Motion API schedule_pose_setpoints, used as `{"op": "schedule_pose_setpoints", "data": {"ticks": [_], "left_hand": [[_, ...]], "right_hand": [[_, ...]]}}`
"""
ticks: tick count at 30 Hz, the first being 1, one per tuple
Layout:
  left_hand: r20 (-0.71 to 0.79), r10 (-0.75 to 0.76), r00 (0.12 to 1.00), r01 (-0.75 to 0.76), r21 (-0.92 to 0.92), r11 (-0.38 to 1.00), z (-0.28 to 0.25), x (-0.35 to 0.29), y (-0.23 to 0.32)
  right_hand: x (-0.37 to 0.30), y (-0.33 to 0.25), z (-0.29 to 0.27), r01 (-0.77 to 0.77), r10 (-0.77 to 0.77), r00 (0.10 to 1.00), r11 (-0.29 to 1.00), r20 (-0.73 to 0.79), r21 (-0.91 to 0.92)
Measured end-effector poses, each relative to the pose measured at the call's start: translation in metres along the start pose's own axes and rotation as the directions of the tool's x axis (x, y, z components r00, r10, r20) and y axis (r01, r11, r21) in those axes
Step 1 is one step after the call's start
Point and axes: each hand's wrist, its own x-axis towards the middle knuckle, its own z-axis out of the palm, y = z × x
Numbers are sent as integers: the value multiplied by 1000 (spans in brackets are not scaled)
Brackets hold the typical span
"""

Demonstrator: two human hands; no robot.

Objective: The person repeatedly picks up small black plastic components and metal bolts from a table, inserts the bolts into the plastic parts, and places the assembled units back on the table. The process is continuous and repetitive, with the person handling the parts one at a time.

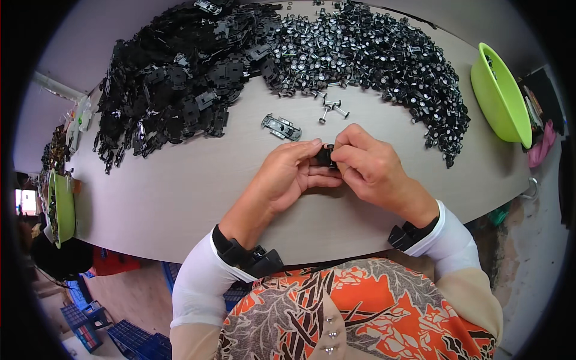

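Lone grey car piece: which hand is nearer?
Left. In the picture, the left hand is just below the car piece; the right hand is farther, to its lower right.

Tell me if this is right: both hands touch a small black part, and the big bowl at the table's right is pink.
Only the colour is wrong: in the head view, the big bowl is lime green. The left hand and right hand do touch the small black part.

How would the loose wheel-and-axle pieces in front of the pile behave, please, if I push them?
The loose wheel-and-axle pieces would probably roll, since round wheels cap their ends. They look slim and small beside the hands, so likely light. The straight, rod-like axles suggest they are stiff rather than floppy.
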Motion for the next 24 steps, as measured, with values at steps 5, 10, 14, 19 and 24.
{"op": "schedule_pose_setpoints", "data": {"ticks": [5, 10, 14, 19, 24], "left_hand": [[-8, 19, 1000, -19, 4, 1000, 2, -1, -2], [18, 42, 999, -44, 93, 995, 2, 0, -6], [-1, 82, 997, -81, 164, 983, 3, -2, -11], [-31, 149, 988, -136, 258, 956, 10, -7, -7], [-37, 156, 987, -139, 291, 947, 6, -19, -2]], "right_hand": [[0, -5, -2, -17, 17, 999, 1000, 27, -21], [-1, -10, -2, -43, 45, 998, 997, 40, -61], [0, -14, 1, -41, 45, 996, 998, 77, -52], [-1, -11, 5, -13, 14, 1000, 1000, 22, -25], [-1, -12, 10, 64, -55, 997, 983, -60, 173]]}}
